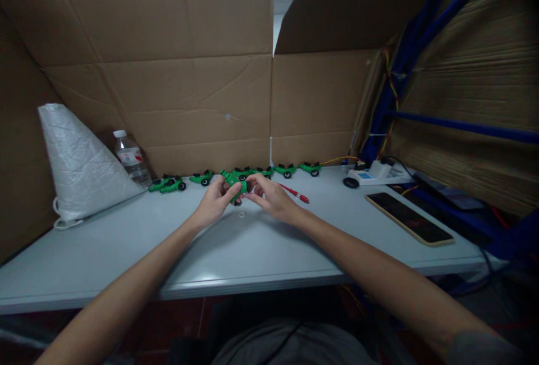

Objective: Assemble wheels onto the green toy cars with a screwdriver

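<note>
Above the middle of the table, my left hand (211, 203) is closed around a small green toy car (234, 179) with dark wheels. From the other side, my right hand (272, 196) pinches the car's right end, by a black round part that looks like a wheel. My fingers cover some of the car. A small white ring (241, 215) lies on the table just below my hands. Behind them stands a row of similar green toy cars (284, 170), several in all, partly hidden by my fingers.
A red pen (297, 193) lies right of my hands. Farther right are a phone (408, 218), a white power strip (379, 174) and a black disc (351, 182). A silvery bag (84, 163) and a water bottle (131, 157) stand left. Cardboard walls (189, 90) enclose the white table (126, 247).
</note>
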Motion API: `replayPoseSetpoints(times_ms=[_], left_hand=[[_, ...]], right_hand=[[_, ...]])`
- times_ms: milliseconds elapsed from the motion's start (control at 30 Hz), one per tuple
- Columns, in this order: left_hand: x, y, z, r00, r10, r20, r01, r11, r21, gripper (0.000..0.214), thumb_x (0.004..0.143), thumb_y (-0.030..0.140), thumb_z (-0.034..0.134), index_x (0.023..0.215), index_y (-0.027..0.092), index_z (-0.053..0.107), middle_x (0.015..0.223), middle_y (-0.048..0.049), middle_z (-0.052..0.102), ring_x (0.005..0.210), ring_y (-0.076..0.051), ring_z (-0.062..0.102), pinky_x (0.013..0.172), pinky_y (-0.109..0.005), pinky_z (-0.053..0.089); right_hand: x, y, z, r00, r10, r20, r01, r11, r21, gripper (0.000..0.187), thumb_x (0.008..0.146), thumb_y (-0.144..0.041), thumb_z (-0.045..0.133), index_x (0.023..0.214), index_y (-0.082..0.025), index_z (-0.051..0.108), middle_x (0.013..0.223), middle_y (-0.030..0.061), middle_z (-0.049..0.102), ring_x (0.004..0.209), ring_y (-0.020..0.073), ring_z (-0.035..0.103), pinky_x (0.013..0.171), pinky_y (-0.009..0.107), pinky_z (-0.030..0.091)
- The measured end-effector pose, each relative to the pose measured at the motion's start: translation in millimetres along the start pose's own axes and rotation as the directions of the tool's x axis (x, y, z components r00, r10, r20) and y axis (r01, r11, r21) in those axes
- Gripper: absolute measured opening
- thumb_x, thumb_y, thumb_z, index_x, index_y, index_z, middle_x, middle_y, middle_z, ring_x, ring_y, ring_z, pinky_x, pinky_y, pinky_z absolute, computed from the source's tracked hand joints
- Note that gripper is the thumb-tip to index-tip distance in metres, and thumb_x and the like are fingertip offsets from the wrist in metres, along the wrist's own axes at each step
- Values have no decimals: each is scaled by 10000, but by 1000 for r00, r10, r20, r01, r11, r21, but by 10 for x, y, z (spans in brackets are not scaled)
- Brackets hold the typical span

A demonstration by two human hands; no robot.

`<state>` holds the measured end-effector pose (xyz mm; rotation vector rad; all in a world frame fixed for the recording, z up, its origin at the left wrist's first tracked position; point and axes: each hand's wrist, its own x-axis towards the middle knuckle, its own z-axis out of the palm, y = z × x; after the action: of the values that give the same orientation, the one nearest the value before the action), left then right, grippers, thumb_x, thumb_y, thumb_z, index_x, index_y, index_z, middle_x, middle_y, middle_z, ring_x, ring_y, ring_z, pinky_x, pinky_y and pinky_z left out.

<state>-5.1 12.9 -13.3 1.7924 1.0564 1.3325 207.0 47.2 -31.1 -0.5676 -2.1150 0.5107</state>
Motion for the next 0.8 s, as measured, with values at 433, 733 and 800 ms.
replayPoseSetpoints(times_ms=[433, 733, 800], left_hand=[[-27, -102, -3, 1000, 3, 25, -2, 999, -36, 381, 917, 520, 736, 1005, 186, 575, 776, -28, 709, 700, -187, 698, 636, -284, 525], [-13, -84, -29, 1000, -19, 9, 19, 1000, -10, 394, 924, 546, 714, 920, 190, 546, 731, -19, 694, 658, -160, 669, 614, -265, 505], [3, -72, -36, 999, -21, -45, 21, 1000, -3, 400, 921, 550, 715, 912, 192, 537, 725, -11, 684, 623, -140, 630, 591, -253, 480]], right_hand=[[-8, 72, 34, 999, -52, -8, 51, 998, -23, 242, 1021, -285, 611, 1251, -223, 568, 1112, 68, 684, 939, 201, 650, 852, 331, 495], [-19, 27, 74, 994, 100, 35, -100, 995, -13, 250, 1080, -419, 507, 1172, -200, 586, 911, 22, 684, 795, 181, 625, 732, 294, 443], [-25, 31, 80, 993, 103, 57, -101, 994, -32, 250, 1064, -428, 547, 1151, -198, 595, 928, 28, 687, 809, 186, 627, 750, 304, 453]])
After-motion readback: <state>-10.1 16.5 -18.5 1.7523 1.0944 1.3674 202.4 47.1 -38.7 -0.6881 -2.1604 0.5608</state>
